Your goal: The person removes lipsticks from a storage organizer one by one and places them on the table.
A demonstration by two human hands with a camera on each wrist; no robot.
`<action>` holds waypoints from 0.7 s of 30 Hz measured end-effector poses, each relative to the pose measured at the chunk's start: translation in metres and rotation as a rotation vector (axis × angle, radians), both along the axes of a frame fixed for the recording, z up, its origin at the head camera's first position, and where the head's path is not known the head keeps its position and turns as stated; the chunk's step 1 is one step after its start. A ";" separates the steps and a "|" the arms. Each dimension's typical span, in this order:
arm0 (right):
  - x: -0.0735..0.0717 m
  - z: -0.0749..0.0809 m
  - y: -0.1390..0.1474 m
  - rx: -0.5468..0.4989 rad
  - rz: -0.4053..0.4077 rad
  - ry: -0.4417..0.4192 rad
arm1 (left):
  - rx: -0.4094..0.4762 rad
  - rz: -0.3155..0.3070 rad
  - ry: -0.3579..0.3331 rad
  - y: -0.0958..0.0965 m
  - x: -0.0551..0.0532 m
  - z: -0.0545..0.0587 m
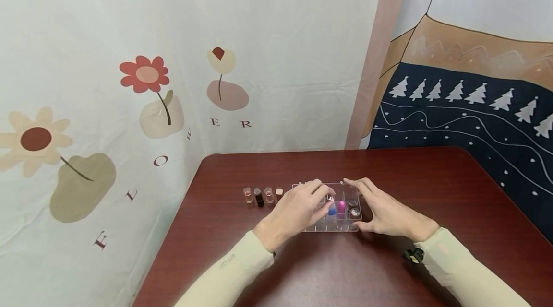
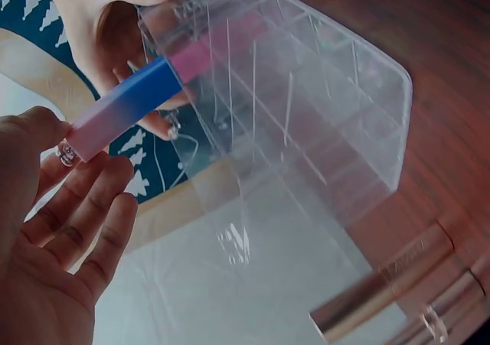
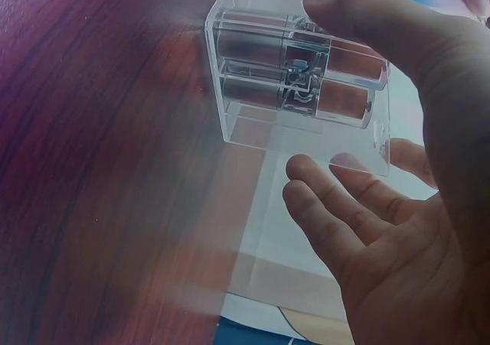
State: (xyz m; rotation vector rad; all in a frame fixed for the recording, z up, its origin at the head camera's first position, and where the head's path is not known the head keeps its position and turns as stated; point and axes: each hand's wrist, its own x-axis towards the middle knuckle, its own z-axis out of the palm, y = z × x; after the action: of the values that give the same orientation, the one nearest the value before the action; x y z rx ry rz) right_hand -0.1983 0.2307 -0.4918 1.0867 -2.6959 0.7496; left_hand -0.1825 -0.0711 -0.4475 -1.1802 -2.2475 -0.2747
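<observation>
A clear compartment organizer [image 1: 321, 227] sits on the table. My left hand [image 1: 295, 211] is over it, pinching the ornamented end of a blue-and-pink tube [image 2: 126, 104] between thumb and fingers. The tube stands at a compartment, and its far end overlaps the organizer's wall in the left wrist view. A bright pink tube [image 1: 341, 206] is in the slot beside it. My right hand [image 1: 386, 211] holds the organizer's right end, thumb at the front corner and fingertips at the back. Small round clear jars [image 3: 352, 100] lie inside at that end.
Left of the organizer stands a row of lipstick tubes, among them a dark one [image 1: 259, 197] and a pale-capped one [image 1: 279, 193]. The reddish-brown table [image 1: 242, 168] meets a printed curtain [image 1: 294, 81] at its back and left.
</observation>
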 end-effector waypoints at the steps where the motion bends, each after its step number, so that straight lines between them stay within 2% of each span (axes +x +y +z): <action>1: 0.000 0.000 0.000 0.000 -0.001 -0.001 | 0.005 0.004 0.000 -0.002 0.000 0.000; 12: 0.002 -0.002 -0.001 0.013 -0.033 -0.049 | 0.063 0.041 -0.008 -0.030 -0.001 0.009; 21: 0.001 -0.003 -0.001 0.005 -0.029 -0.033 | 0.106 0.090 -0.039 -0.054 -0.002 0.014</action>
State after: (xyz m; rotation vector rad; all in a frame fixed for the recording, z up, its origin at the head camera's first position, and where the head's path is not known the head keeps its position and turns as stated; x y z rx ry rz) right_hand -0.1971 0.2297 -0.4948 1.0437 -2.7358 0.7629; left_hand -0.1847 -0.1251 -0.4331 -1.0237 -2.2830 -0.3798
